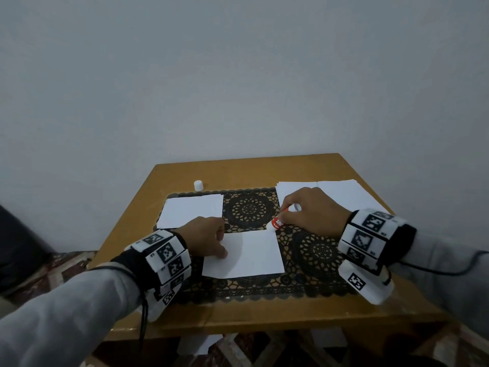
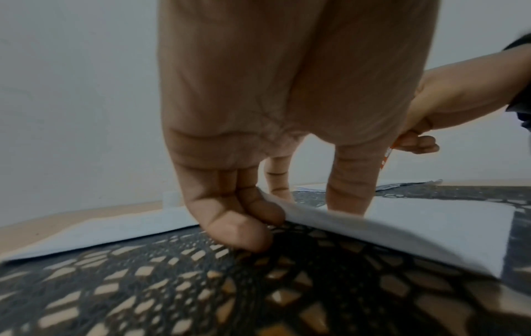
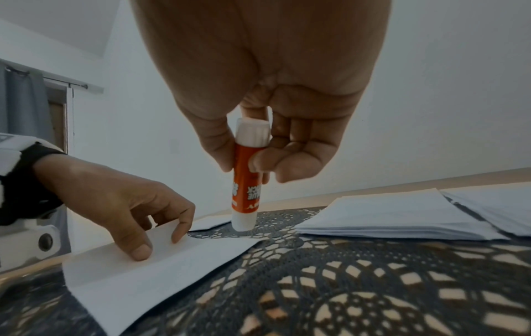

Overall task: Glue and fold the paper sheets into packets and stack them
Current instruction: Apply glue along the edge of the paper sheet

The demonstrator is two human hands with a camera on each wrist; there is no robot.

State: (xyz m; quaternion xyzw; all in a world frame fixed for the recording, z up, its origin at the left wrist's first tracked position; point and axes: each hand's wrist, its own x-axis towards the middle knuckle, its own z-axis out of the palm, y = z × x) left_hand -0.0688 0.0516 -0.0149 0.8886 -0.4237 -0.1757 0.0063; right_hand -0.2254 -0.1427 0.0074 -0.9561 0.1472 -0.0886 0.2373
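Head view: left hand point(image 1: 205, 238) fingers pin the thin, floppy sheet point(image 1: 248, 254); right hand point(image 1: 312, 209) fingers pinch the rigid glue stick point(image 1: 281, 220).

A lace mat point(image 1: 315, 250) lies across the middle of the wooden table point(image 1: 238, 316), which stands against the wall point(image 1: 238, 75). On the mat's near middle lies a paper sheet point(image 1: 254, 252); the left hand point(image 1: 205, 238) rests on its left edge, and the right hand point(image 1: 315, 210), at its far right corner, holds a glue stick point(image 1: 279, 222) tip down just at that corner. Behind and left of this sheet, on the mat's far left corner, lies a folded packet point(image 1: 191, 209). Behind the packet, off the mat, stands the glue cap point(image 1: 198, 185). At the far right, partly on the mat, lie two stacks of paper point(image 1: 341, 190) side by side.
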